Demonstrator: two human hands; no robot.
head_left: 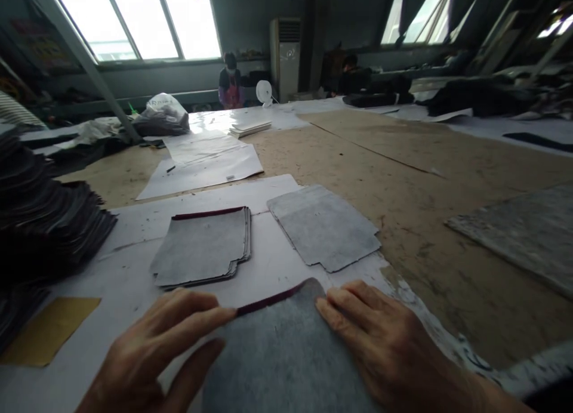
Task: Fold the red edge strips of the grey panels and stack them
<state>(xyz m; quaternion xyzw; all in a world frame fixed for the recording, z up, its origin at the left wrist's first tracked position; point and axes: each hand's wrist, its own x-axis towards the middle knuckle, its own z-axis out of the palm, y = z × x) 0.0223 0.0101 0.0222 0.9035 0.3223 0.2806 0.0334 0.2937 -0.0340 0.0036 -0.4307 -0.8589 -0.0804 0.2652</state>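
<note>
At the bottom middle, my left hand (156, 347) and right hand (380, 335) hold a gray piece (282, 359) near its top corners, with bent fingers.

Workshop, broad worktable (394, 153), stacked cut pieces (203, 246), co-workers (230, 88)

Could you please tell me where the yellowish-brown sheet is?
In the head view, the yellowish-brown sheet lies at the lower left, between the dark stack and the left hand.
</note>
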